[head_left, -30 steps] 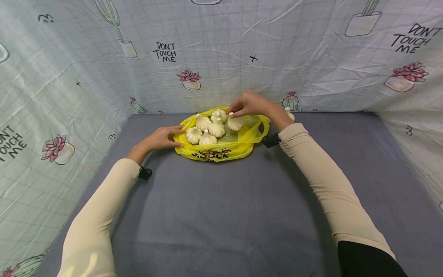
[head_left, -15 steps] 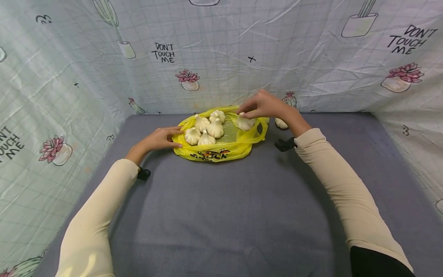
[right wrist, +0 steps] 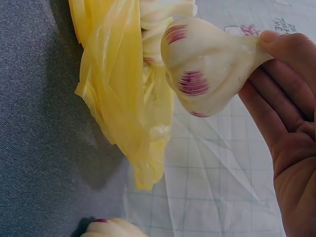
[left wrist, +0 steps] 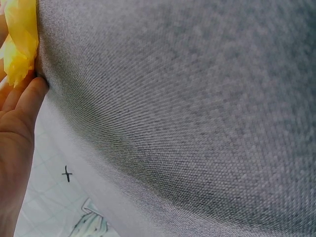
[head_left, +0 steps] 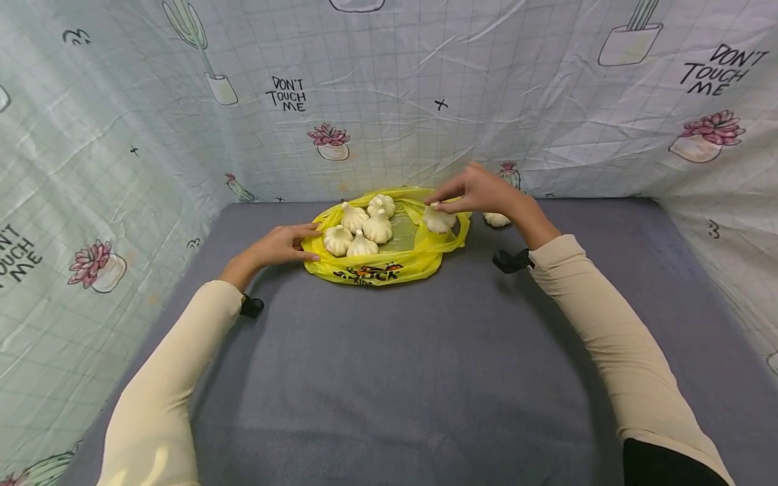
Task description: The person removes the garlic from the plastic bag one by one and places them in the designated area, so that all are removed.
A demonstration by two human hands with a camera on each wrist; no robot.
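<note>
In the head view, my right hand (head_left: 477,189) pinches a white garlic bulb (head_left: 439,220) by its stem, over the right end of a yellow plastic bag (head_left: 419,270). Purple streaks mark this held bulb (right wrist: 202,69) in the right wrist view, where it hangs apart from the bag's handle (right wrist: 113,74). Several more garlic bulbs (head_left: 377,227) sit in the left part of the bag. My left hand (head_left: 276,244) rests on the bag's left end, thumb and fingers spread. Yellow plastic (left wrist: 22,39) lies against those fingers in the left wrist view.
Another garlic bulb (head_left: 497,219) lies on the grey cloth surface (head_left: 377,378) right of the bag, partly hidden by my right arm. A patterned cloth wall (head_left: 389,121) rises right behind the bag, with another side wall (head_left: 67,223) on the left.
My right hand has carried the pinched garlic bulb rightward, from beside the other bulbs to the bag's right end. The left hand and the bag have stayed in place.
</note>
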